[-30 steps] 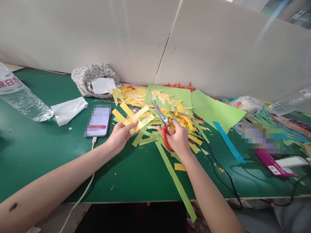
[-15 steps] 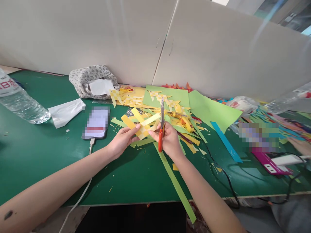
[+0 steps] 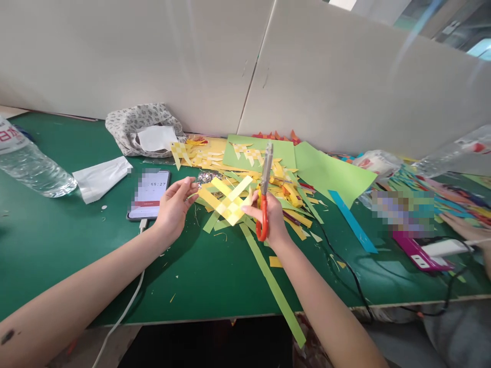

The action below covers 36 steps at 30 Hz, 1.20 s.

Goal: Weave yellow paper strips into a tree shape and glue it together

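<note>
A pale partition wall (image 3: pixel 126 56), split by a slanting seam (image 3: pixel 257 66) and faintly streaked with light, stood behind the glossy green table (image 3: pixel 97 230); greyish floor (image 3: pixel 125 342) showed below its front edge.

Single head-worn camera is looking forward and down, near the bare left hand (image 3: pixel 172 209) and bare right hand (image 3: pixel 276 219), facing flat green tabletop (image 3: pixel 207 276), upright pale-grey panel (image 3: pixel 134 56).

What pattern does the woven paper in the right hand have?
The woven paper has a check of yellow and paler yellow, seen in the head view.
</note>
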Tool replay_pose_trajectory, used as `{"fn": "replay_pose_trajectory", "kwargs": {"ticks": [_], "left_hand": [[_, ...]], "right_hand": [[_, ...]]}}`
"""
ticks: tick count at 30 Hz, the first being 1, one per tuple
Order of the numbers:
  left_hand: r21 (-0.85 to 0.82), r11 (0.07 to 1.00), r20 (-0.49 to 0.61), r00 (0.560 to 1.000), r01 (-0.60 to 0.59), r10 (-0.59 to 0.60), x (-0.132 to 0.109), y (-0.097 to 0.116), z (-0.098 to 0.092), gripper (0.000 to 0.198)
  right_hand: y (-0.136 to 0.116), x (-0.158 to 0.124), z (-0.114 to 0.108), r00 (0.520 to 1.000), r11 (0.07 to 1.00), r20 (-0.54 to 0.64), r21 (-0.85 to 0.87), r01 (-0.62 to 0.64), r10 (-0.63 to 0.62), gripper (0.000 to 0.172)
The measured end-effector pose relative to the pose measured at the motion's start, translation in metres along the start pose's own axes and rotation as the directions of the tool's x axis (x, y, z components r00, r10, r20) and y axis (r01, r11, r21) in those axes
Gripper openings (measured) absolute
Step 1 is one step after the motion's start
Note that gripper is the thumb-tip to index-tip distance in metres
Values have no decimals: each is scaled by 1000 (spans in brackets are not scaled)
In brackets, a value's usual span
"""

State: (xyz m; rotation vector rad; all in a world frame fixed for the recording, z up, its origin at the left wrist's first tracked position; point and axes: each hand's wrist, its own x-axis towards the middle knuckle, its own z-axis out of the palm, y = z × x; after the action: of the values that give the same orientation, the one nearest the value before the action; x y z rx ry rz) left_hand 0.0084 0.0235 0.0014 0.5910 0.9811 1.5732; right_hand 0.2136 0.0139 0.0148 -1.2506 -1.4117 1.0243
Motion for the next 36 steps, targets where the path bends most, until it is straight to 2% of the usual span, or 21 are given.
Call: {"fn": "replay_pose_trajectory", "kwargs": {"ticks": [6,10,12,15,18,20,21,23,24,26,28,30,32,34,35,36], "left_hand": [[-19,997,-65,995,-77,75,6,3,-4,24],[-37,996,-54,995,-82,80,5,5,-4,20],[-59,994,-56,995,-87,83,5,6,-4,15],[-104,993,-40,998,-61,57,7,10,-4,8],[-122,991,118,992,58,-43,5,15,-2,11],[-72,984,290,948,163,-135,1,16,1,12],[-21,976,372,908,216,-193,-1,16,1,11],[138,938,509,790,317,-342,-6,14,2,10],[240,900,562,703,364,-435,-8,13,2,9],[459,790,631,478,406,-611,-11,12,0,9],[640,685,654,222,348,-723,-13,15,-2,11],[745,625,646,-21,232,-763,-14,21,-3,13],[792,602,608,-236,104,-758,-15,31,-1,13],[792,611,559,-398,-7,-728,-16,40,2,15],[785,618,533,-456,-48,-713,-17,43,3,16],[781,620,510,-493,-79,-705,-18,45,3,16]], "right_hand": [[-4,4,-7,1000,977,10,210,21,-24,25],[-7,5,-10,999,981,-1,192,40,-40,24],[-2,7,-12,998,984,-42,167,62,-55,23],[10,10,-14,984,986,-175,160,52,-24,24],[18,12,-13,959,980,-282,198,19,38,25],[19,14,-12,933,969,-355,245,29,62,25],[19,15,-12,919,964,-389,262,41,67,25],[18,15,-13,892,954,-445,292,63,77,25],[17,16,-13,880,948,-466,311,70,88,25],[15,16,-15,855,927,-504,367,81,125,26],[12,15,-17,832,904,-533,416,95,157,28],[8,14,-17,817,893,-549,438,101,177,29],[4,13,-16,802,889,-563,448,96,198,29],[2,12,-15,788,891,-580,443,95,204,28],[1,11,-15,783,893,-591,436,109,193,27],[0,11,-15,778,894,-602,430,129,177,27]]}}
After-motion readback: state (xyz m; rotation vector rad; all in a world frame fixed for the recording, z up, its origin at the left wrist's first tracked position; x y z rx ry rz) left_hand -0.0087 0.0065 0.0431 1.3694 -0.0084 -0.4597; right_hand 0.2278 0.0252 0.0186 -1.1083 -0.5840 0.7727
